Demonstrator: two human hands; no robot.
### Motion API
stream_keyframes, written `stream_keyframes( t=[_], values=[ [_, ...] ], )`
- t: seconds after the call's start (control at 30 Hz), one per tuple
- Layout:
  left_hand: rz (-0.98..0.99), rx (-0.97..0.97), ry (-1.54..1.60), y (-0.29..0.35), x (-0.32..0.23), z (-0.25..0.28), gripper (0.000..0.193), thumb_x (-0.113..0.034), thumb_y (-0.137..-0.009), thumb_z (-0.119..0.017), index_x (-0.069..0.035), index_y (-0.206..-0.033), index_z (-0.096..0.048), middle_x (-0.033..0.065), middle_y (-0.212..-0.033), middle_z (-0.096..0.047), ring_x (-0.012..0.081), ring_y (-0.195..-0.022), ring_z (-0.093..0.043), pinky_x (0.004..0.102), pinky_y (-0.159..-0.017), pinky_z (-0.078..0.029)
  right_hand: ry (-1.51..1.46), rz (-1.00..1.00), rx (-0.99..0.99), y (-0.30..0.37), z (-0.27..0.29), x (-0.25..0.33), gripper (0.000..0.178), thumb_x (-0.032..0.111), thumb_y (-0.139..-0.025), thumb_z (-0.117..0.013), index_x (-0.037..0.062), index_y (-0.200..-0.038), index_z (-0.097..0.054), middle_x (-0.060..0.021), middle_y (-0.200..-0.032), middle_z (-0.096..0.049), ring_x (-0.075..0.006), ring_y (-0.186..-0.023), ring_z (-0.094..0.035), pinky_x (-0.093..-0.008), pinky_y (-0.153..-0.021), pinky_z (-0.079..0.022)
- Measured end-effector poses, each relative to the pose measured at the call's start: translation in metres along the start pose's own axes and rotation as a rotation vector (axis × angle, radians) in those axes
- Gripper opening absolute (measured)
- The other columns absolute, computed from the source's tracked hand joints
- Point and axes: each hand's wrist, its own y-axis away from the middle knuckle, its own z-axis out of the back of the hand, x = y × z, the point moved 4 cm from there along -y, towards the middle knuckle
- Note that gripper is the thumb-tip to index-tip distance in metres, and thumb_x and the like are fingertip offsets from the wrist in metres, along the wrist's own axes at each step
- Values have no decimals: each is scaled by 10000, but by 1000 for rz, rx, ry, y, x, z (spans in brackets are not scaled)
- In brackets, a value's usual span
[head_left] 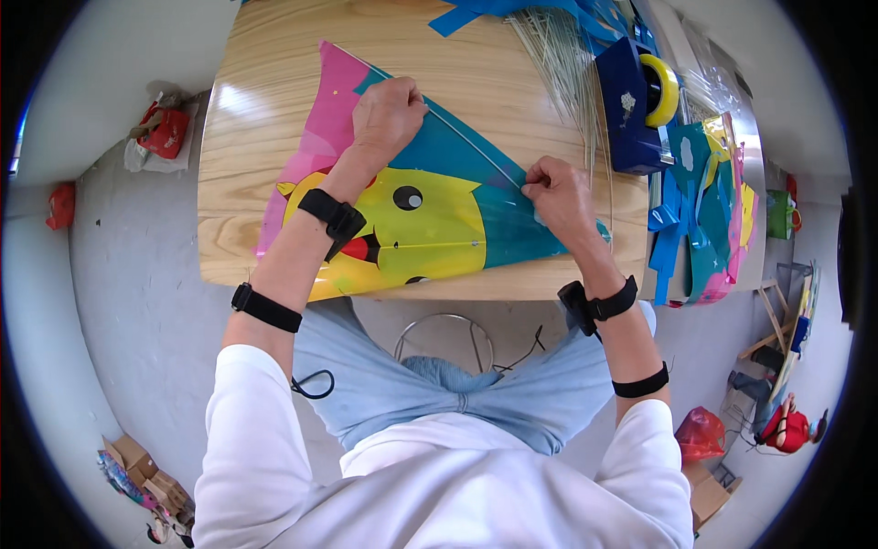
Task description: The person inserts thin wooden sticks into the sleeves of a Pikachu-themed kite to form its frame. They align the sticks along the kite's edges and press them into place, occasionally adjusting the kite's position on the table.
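Observation:
A kite sail (439, 224) in pink, teal and yellow, printed with a cartoon face, lies on the wooden table in front of me. Along its far slanting edge runs a thin white rod (476, 151). My left hand (389, 114) is closed in a pinch on the rod near the sail's far left part. Farther right and nearer to me, my right hand (560, 197) pinches the same rod close to the sail's right corner. The fingers hide the exact spots they grip.
Beyond my right hand stands a dark blue tape dispenser (629, 114) with a yellow roll. A bundle of thin rods (558, 55) and blue strips (462, 16) lie at the far side. More printed sails (713, 210) are heaped at the right. The wooden table (247, 183) ends near my lap.

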Motion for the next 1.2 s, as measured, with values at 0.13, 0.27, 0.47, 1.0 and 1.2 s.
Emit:
stream_keyframes(
  t=[0.13,0.27,0.47,1.0,1.2],
  values=[
    [-1,-19,-9,-1,2,-1,114,-179,-762,-691,-68,-785,-673,90,-733,-668,238,-701,-641,357,-636,-492,-24,-10,-27,8,3,-4,126,13,-703,-694,-2,-816,-641,-170,-778,-650,-314,-717,-624,-393,-648,-480],
    [-20,-46,-12,-1,2,-2,120,-187,-758,-691,-70,-782,-677,89,-716,-664,231,-692,-640,354,-634,-490,-24,-7,-39,9,2,-8,132,16,-701,-694,5,-821,-639,-164,-807,-649,-316,-765,-625,-395,-675,-481],
    [-32,-48,-11,0,1,-3,138,-201,-757,-691,-66,-783,-679,87,-706,-661,234,-682,-638,359,-638,-490,-51,15,-73,8,0,-10,109,22,-712,-685,8,-808,-636,-165,-809,-649,-333,-765,-623,-403,-682,-484],
    [11,-21,-7,2,-4,-1,133,-199,-769,-692,-66,-777,-680,93,-733,-674,237,-711,-646,358,-662,-502,-15,64,-87,5,-6,-1,77,18,-729,-654,13,-792,-612,-157,-820,-641,-350,-750,-612,-410,-658,-475],
    [-3,-48,14,5,-7,0,118,-189,-774,-690,-71,-782,-677,97,-741,-676,238,-724,-647,361,-666,-503,57,166,-149,2,-7,17,62,32,-752,-647,32,-797,-605,-150,-825,-623,-368,-777,-608,-428,-673,-483]
  ],
)
